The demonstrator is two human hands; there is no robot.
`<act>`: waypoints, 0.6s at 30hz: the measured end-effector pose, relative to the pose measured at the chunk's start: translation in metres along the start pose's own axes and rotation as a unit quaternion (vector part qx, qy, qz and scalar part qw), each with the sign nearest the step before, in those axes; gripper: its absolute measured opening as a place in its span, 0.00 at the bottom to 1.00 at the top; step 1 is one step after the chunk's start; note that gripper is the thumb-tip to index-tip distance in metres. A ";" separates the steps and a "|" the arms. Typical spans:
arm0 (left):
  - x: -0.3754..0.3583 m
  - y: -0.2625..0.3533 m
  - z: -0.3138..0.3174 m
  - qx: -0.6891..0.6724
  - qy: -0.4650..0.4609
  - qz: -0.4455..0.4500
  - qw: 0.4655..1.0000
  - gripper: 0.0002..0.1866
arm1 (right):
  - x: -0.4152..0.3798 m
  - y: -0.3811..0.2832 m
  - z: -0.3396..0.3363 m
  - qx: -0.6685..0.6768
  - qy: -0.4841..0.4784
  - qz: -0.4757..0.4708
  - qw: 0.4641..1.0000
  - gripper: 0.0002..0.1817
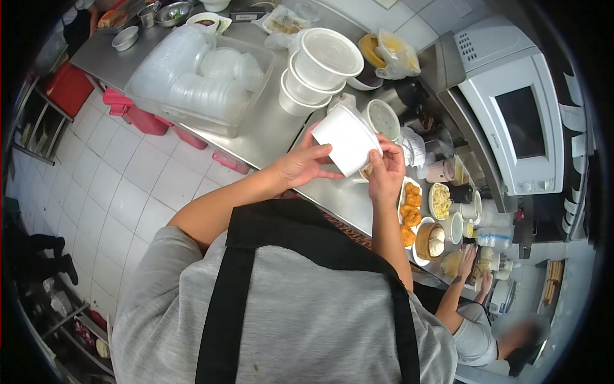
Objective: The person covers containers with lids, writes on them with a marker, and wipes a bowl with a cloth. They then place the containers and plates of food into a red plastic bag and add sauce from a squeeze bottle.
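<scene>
Above the steel counter, a plain white tub (347, 142) is tilted between my two hands. My left hand (302, 165) holds its left side, the thumb on the front and some fingers hidden behind. On the opposite side my right hand (386, 171) grips the tub near its rim, thumb against the wall. Just beyond it stands a stack of lidded white tubs (329, 56). A round container with a see-through lid (380, 120) is close to my right hand. The inside of the held tub faces away from me.
A see-through bin (220, 123) of plastic lids sits left on the steel counter (259, 137). Fried pieces (409, 205), a bamboo steamer with buns (427, 240) and a tray of yellow food (440, 200) lie right. A microwave (511, 109) stands above; a co-worker's hands (470, 262) are farther right.
</scene>
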State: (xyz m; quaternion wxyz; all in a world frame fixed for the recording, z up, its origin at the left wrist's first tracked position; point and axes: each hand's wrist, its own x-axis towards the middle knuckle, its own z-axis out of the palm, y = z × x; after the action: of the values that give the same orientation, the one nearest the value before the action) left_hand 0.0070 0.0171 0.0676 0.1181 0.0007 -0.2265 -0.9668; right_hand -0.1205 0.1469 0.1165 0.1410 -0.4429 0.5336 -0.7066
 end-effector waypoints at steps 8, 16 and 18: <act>-0.003 -0.002 0.033 0.271 0.071 0.171 0.945 0.51 | 0.036 -0.050 0.025 -0.348 0.011 -0.121 0.930 0.17; -0.008 0.001 0.038 0.482 0.091 0.351 0.798 0.53 | 0.024 -0.063 0.038 -0.269 0.046 -0.098 0.957 0.14; -0.013 0.005 0.047 0.489 0.096 0.357 0.790 0.53 | 0.023 -0.068 0.041 -0.270 0.050 -0.109 0.955 0.13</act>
State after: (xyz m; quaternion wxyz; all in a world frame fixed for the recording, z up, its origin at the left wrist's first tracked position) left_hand 0.0181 0.0363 0.1118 0.4601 0.0700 -0.6402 -0.6111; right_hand -0.0830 0.1320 0.1888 -0.0883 -0.4843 0.6591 -0.5685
